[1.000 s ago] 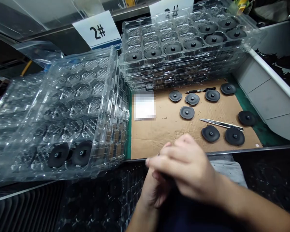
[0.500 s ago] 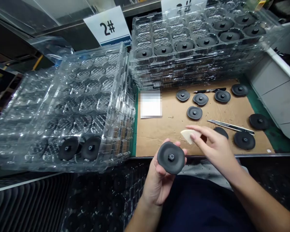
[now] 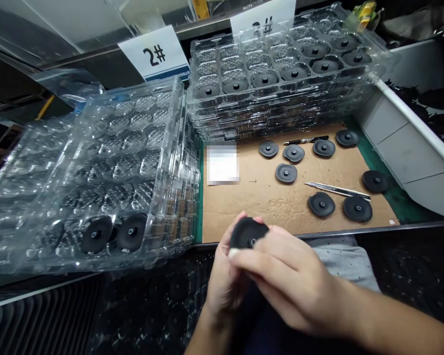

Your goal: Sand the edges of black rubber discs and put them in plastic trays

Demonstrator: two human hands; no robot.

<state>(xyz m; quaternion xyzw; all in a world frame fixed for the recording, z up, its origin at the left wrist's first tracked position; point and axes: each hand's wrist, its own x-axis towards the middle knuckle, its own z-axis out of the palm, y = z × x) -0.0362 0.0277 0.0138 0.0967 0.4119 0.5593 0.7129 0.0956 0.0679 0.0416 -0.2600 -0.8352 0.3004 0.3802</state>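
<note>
My left hand (image 3: 222,276) is closed around the edge of a black rubber disc (image 3: 244,234) with a small metal nut in its middle. Over the lower right of that disc, my right hand (image 3: 299,276) presses with its fingers bent together. A pale bit of the cream wedge-shaped sponge (image 3: 233,253) seems to show at the right fingertips; the rest is hidden by the hand. Beyond my hands, several similar discs lie on the cardboard, among them one disc (image 3: 321,204) close to a slim craft knife (image 3: 336,190).
Stacked clear plastic trays (image 3: 126,162) stand at the left, two discs in the front row. Another tray stack (image 3: 281,98) at the back holds several discs. A pen (image 3: 306,140) and a white paper (image 3: 222,165) lie on the cardboard (image 3: 251,207). A white-edged bin stands right.
My right hand has come left and down onto the disc, bringing the cream wedge with it. My left hand still holds the disc. The whole view has shifted slightly.
</note>
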